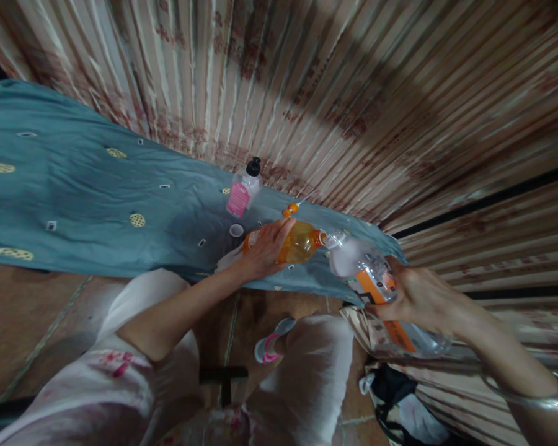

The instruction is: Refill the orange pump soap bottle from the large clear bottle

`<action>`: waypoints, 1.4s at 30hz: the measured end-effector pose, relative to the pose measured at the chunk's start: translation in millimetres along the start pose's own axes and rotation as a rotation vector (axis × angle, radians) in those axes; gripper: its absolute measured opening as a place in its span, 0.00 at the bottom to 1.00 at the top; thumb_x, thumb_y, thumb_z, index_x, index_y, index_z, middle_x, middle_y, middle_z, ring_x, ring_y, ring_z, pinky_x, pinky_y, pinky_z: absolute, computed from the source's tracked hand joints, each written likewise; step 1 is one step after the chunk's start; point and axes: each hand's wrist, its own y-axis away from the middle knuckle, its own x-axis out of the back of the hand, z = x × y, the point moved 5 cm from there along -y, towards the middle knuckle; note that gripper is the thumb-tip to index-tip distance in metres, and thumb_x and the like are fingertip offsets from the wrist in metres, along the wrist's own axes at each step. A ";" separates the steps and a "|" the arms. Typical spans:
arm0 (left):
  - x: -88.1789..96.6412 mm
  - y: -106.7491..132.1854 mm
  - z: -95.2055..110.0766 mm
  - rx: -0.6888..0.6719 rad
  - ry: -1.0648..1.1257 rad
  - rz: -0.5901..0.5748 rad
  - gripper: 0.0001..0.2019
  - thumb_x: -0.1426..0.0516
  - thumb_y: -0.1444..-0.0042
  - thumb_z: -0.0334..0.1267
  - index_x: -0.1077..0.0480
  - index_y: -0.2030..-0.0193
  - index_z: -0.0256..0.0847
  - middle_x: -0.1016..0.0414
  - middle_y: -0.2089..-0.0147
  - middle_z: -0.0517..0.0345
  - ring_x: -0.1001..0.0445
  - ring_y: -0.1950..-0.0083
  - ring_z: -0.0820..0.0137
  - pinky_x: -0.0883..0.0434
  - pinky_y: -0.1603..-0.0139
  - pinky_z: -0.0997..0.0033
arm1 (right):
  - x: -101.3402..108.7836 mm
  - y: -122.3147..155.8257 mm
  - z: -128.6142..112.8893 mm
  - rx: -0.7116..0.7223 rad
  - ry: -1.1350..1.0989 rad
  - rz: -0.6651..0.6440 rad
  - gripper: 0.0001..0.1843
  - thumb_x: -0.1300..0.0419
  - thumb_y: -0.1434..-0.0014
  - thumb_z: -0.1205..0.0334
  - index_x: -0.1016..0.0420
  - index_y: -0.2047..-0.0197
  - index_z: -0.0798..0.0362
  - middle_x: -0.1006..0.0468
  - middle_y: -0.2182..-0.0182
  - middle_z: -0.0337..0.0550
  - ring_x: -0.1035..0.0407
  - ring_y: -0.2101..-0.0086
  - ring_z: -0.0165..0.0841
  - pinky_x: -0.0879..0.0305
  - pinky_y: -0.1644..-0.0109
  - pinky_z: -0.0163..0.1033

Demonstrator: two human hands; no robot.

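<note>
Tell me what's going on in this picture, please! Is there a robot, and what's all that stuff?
No robot here: these are a person's own two bare hands. The one picture comes from a camera worn on their head, looking forward and down. The left hand holds a see-through orange plastic bottle. The right hand holds a clear plastic bottle with an orange label, its neck close up to the orange bottle's neck. On the blue-green patterned cloth are a clear bottle with a pink label and black top, a small round white cap and something little and orange, too blurry to name.
</note>
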 end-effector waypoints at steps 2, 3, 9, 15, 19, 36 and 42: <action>0.7 0.3 0.7 0.004 -0.010 0.002 0.52 0.33 0.39 0.36 0.60 0.16 0.35 0.39 0.19 0.23 0.38 0.16 0.43 0.32 0.21 0.35 | -0.5 -0.1 0.7 -0.001 0.014 0.001 0.21 0.33 0.52 0.46 0.40 0.64 0.42 0.42 0.82 0.26 0.41 0.78 0.34 0.49 0.70 0.40; 1.1 0.4 1.2 0.008 -0.014 0.000 0.52 0.33 0.39 0.36 0.60 0.16 0.35 0.40 0.18 0.24 0.38 0.16 0.44 0.32 0.21 0.36 | -0.7 -0.1 1.0 -0.005 0.022 0.000 0.21 0.33 0.52 0.46 0.40 0.63 0.42 0.42 0.82 0.25 0.42 0.78 0.34 0.49 0.69 0.40; 3.3 0.4 4.2 0.023 -0.036 0.002 0.51 0.34 0.38 0.34 0.60 0.17 0.35 0.39 0.18 0.25 0.38 0.15 0.46 0.33 0.20 0.39 | -1.5 -0.5 1.4 -0.025 0.039 -0.006 0.23 0.32 0.52 0.46 0.41 0.63 0.43 0.39 0.81 0.27 0.40 0.77 0.34 0.48 0.69 0.40; 1.6 0.0 2.9 0.016 -0.033 0.001 0.52 0.34 0.39 0.35 0.60 0.17 0.36 0.39 0.18 0.26 0.37 0.16 0.44 0.33 0.20 0.36 | -3.3 -0.1 2.5 -0.018 0.022 0.001 0.22 0.31 0.52 0.49 0.42 0.64 0.42 0.36 0.80 0.28 0.35 0.76 0.35 0.48 0.69 0.40; 2.1 0.8 3.1 0.012 -0.026 -0.014 0.52 0.34 0.40 0.34 0.60 0.16 0.36 0.40 0.18 0.26 0.38 0.15 0.43 0.33 0.19 0.35 | -3.4 1.8 1.0 -0.015 0.018 -0.001 0.21 0.32 0.50 0.51 0.42 0.66 0.42 0.40 0.80 0.27 0.40 0.77 0.33 0.50 0.70 0.40; 4.2 0.8 4.7 0.011 0.006 -0.029 0.51 0.36 0.38 0.33 0.61 0.16 0.37 0.41 0.17 0.26 0.40 0.15 0.43 0.35 0.19 0.32 | -2.3 2.3 -0.1 -0.012 0.034 -0.006 0.22 0.31 0.49 0.49 0.42 0.63 0.42 0.40 0.80 0.26 0.39 0.76 0.33 0.48 0.68 0.40; 4.9 0.4 5.0 0.025 -0.012 -0.044 0.52 0.34 0.39 0.34 0.60 0.16 0.36 0.40 0.17 0.26 0.40 0.15 0.44 0.35 0.18 0.34 | -3.3 2.6 1.8 0.000 0.045 -0.015 0.21 0.33 0.48 0.47 0.43 0.63 0.42 0.40 0.80 0.26 0.40 0.77 0.33 0.50 0.69 0.40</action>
